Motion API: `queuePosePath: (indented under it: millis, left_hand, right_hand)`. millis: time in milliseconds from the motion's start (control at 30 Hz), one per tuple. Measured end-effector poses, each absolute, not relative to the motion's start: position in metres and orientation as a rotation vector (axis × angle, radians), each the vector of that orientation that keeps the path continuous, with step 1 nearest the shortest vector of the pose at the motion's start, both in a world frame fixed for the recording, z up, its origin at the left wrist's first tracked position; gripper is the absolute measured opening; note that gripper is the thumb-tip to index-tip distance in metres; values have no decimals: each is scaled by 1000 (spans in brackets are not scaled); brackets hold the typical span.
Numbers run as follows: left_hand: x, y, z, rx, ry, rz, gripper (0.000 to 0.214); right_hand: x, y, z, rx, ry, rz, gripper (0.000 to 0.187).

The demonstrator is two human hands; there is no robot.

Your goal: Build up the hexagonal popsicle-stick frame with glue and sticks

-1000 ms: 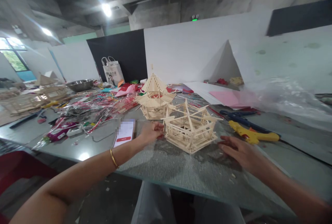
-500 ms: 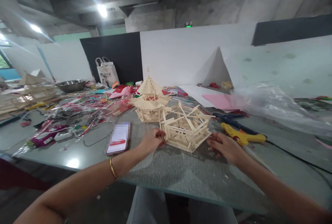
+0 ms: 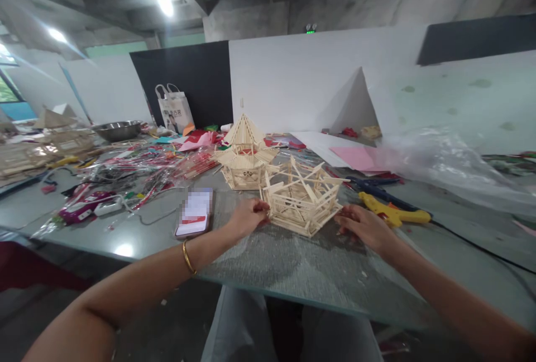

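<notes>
A pale wooden-stick frame, hexagonal and open on top, stands on the grey table in front of me. My left hand grips its left lower edge with curled fingers. On the other side, my right hand touches the frame's right lower edge, fingers spread. Just behind the frame stands a finished stick pagoda with a pointed roof.
A phone lies left of my left hand. A yellow glue gun and a blue tool lie to the right, with a cable. Red packets and clutter cover the left table; clear plastic lies at the right. White and black boards stand behind.
My right hand has slid left along the table until it touches the frame. The left hand stays at the frame's left edge. The view has shifted slightly.
</notes>
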State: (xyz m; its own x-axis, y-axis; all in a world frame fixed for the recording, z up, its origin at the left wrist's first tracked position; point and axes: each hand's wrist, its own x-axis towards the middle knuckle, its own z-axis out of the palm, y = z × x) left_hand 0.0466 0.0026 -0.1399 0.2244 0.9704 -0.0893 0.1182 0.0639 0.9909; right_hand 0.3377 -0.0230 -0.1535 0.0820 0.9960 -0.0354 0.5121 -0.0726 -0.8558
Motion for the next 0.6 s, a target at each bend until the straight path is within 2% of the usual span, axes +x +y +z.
queuePosePath:
  millis: [100, 200, 300, 467, 600]
  left_hand:
    - [41, 9, -141, 1450, 1194, 843, 9]
    - [25, 27, -136, 1771, 1395, 802, 21]
    - [3, 55, -128, 2020, 1744, 941, 27]
    - [-22, 99, -126, 1924, 2038, 979, 39]
    - [-25, 118, -130, 1915, 2053, 935, 29]
  right_hand:
    - [334, -25, -149, -1690, -1508, 883, 24]
    - [334, -26, -149, -1690, -1501, 877, 25]
    - [336, -24, -152, -1682, -1499, 878, 27]
    - [340, -21, -156, -1693, -1499, 875, 39]
    - [338, -23, -155, -1710, -1461, 870, 46]
